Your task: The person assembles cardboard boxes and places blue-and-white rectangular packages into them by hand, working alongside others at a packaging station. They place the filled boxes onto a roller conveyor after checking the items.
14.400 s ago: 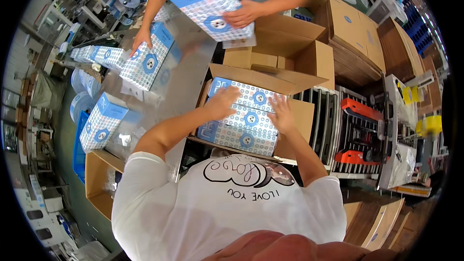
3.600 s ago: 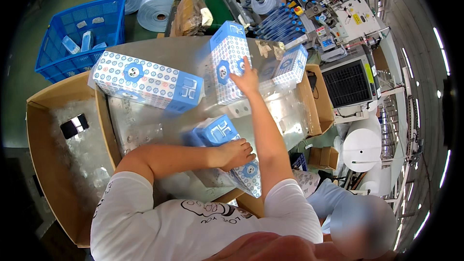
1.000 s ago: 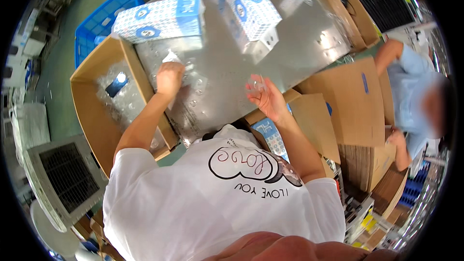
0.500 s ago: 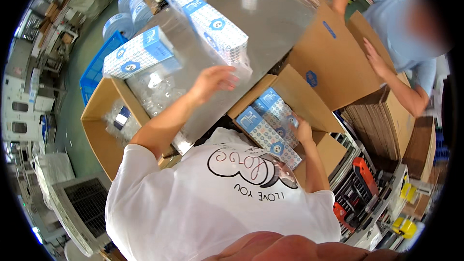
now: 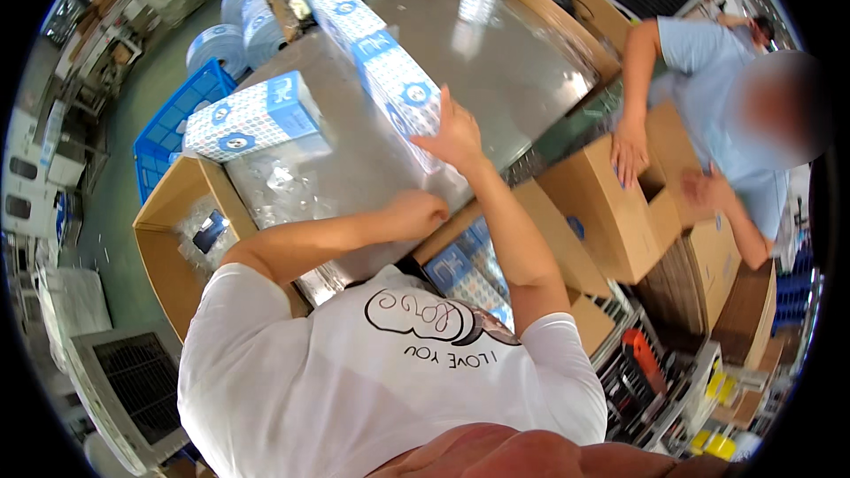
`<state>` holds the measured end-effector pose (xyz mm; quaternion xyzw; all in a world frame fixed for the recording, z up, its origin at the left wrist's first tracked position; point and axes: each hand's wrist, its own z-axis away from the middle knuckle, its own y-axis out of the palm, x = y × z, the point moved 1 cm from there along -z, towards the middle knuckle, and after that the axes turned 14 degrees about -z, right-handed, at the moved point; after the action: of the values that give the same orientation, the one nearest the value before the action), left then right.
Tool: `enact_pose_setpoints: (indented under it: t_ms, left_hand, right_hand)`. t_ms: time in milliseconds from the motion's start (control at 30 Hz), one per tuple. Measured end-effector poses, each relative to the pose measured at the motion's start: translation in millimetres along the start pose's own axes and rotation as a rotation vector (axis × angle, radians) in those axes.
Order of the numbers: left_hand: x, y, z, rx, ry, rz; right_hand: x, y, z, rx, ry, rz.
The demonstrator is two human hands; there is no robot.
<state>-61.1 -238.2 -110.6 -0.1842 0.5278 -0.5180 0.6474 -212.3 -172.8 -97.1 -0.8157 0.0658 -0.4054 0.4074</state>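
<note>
A row of blue-and-white patterned boxes (image 5: 390, 71) runs across the metal table. My right hand (image 5: 456, 137) spans the near end of the row, its thumb across the top and its fingers along the right side. Below it, over the table's near edge, my left hand (image 5: 421, 214) is curled into a fist; whatever lies inside its fingers is hidden. Right against the table stands an open cardboard carton (image 5: 549, 226) holding similar patterned boxes (image 5: 456, 270), partly covered by my right forearm. Clear plastic wrap shows at the row's near end.
Another patterned box (image 5: 252, 115) lies at the table's left, near crumpled clear plastic (image 5: 288, 190). An open carton (image 5: 164, 212) with plastic and a dark blue item stands left, beside a blue crate (image 5: 164, 137). At right, a co-worker (image 5: 708, 80) handles a carton (image 5: 611, 212) above stacked flat cardboard.
My right hand has left the open carton and reached the near end of the box row. My left hand has drawn back toward me and closed. The co-worker's carton has been folded into shape.
</note>
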Motion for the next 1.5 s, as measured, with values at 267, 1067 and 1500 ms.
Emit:
enact_pose_setpoints:
  t_ms: [267, 1067, 1500]
  left_hand:
    - [136.0, -94.5, 43.6, -0.678, 0.232, -0.829]
    - [136.3, -141.7, 97.4, -0.880, 0.756, 2.092]
    - [-148.7, 29.3, -58.2, -0.111, 0.708, -0.346]
  right_hand:
    - [39.5, -13.1, -10.8, 1.002, 0.009, -0.218]
    - [4.0, 14.2, -64.9, 0.365, 0.373, 0.176]
    - [50.5, -340.2, 177.9, -0.298, -0.054, -0.456]
